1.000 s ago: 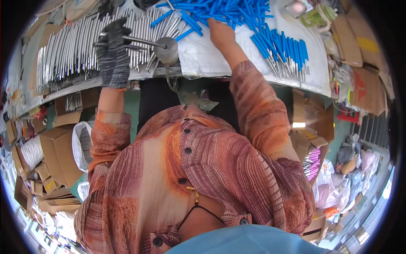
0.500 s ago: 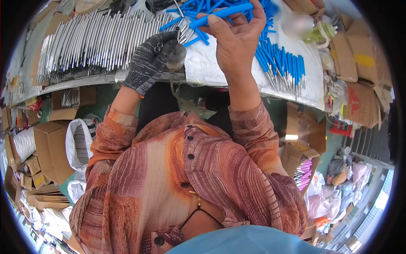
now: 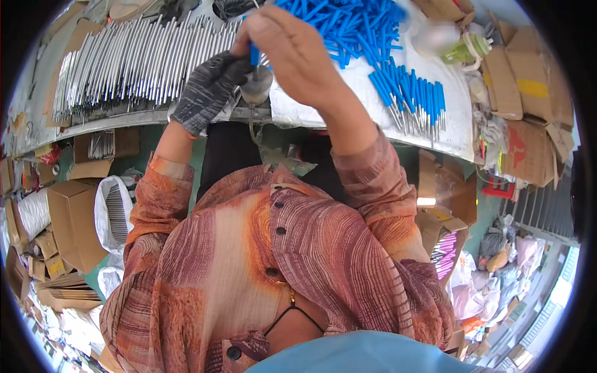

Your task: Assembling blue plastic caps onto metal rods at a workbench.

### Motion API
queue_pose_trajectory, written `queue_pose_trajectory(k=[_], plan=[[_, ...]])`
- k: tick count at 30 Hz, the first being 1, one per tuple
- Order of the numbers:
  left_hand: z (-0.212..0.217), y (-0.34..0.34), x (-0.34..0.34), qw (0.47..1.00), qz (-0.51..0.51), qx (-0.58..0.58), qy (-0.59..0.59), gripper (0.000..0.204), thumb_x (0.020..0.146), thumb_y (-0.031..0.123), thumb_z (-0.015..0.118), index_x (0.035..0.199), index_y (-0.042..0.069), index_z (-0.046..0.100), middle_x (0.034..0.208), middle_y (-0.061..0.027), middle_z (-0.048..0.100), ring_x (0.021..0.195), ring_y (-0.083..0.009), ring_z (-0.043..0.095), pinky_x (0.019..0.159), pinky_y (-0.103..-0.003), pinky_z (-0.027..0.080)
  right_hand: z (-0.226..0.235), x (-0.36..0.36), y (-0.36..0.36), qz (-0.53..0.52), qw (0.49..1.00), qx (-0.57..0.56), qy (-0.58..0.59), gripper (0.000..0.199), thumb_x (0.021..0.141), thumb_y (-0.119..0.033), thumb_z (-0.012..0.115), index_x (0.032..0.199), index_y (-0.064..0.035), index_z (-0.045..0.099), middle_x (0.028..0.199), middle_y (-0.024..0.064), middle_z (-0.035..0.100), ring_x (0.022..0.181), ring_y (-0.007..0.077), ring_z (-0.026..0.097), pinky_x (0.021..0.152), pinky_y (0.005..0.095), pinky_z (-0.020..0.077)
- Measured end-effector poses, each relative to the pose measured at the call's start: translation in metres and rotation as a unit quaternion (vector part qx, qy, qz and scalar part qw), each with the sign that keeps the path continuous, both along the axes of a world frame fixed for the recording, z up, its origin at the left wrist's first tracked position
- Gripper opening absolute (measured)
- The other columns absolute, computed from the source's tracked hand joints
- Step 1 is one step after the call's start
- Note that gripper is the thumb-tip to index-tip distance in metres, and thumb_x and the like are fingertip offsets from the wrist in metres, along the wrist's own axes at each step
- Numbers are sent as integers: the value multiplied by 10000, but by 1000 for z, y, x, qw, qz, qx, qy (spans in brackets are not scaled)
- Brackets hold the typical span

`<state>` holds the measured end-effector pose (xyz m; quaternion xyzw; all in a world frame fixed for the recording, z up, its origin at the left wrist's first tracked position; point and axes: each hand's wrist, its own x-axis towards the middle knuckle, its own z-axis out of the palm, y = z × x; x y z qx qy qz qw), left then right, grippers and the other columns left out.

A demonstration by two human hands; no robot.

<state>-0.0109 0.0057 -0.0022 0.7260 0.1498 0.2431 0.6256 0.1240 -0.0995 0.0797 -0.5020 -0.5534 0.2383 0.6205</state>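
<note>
My left hand point(image 3: 211, 90), in a dark grey knit glove, is closed near the table's front edge. What its fingers hold is hidden. Bare and bent over from the right, my right hand point(image 3: 289, 56) grips a blue tube point(image 3: 254, 55), upright just beside the gloved fingertips. Most of this tube is covered by the hand. Below both hands a rounded grey metal fixture point(image 3: 258, 87) sits at the table edge. Left of the glove lies a long row of silver metal rods point(image 3: 130, 59). Beyond my right hand is a heap of loose blue tubes point(image 3: 357, 28).
Blue-sleeved metal rods point(image 3: 413, 96) lie in a row on the white table cover point(image 3: 457, 127), to the right. A green-lidded bottle point(image 3: 466, 50) stands behind them. Cardboard boxes point(image 3: 74, 217) and a white sack of rods point(image 3: 112, 214) are on the floor at the left.
My right hand has swung left and down with a blue tube, from above the heap to the gloved hand. The left hand has shifted slightly left and turned; shiny metal rings seen there are now hidden.
</note>
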Motion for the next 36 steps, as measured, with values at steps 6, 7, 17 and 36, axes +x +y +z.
queue_pose_trajectory(k=[6, 7, 17, 36], plan=[[4, 33, -12, 995, 87, -15, 47, 306, 929, 293, 475, 1032, 56, 638, 835, -22, 627, 699, -76, 511, 621, -217, 407, -34, -10, 8, -95, 991, -11, -92, 303, 907, -290, 438, 806, -17, 521, 694, 152, 566, 631, 310, 565, 600, 366, 447], [5, 40, -7, 995, 82, 6, 56, 389, 934, 368, 425, 1024, 57, 641, 802, -26, 625, 680, -81, 505, 607, -234, 401, -47, -14, 12, -94, 992, -30, -83, 335, 915, -311, 421, 796, -12, 510, 671, 179, 522, 633, 361, 529, 605, 398, 429], [14, 38, -25, 967, 176, -185, 10, 490, 928, 447, 414, 1074, 12, 585, 775, -25, 560, 705, -114, 525, 696, -272, 462, -38, 114, -40, -511, 838, -9, -192, 344, 876, -328, 494, 839, 8, 552, 821, 223, 571, 814, 356, 566, 688, 441, 426], [15, 16, 15, 985, 155, 52, -49, 334, 911, 338, 522, 1031, 47, 632, 792, -11, 624, 730, -86, 564, 645, -225, 443, -190, 104, -10, -323, 819, -255, -400, 127, 714, -101, 536, 836, -81, 567, 851, 136, 613, 823, 347, 591, 663, 451, 484]])
